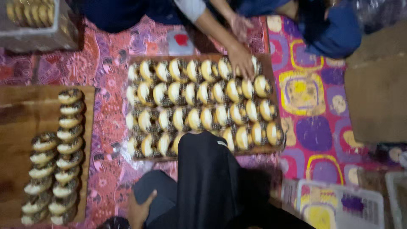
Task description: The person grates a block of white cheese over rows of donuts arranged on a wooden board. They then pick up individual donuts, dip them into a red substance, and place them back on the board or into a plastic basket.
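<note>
A wooden tray (271, 63) filled with four rows of wrapped, ring-shaped pastries (199, 106) is seen in the middle, laid on a patterned mat (313, 106). At the near edge, the person's left hand (140, 208) is rested on a dark-clothed knee, its grip loosely spread and nothing held; the right hand is not in view. At the tray's far right corner, a co-worker's hand (241, 59) is laid on the pastries. On the left, two further rows of pastries (59, 157) are lined on a wooden board (17, 127).
</note>
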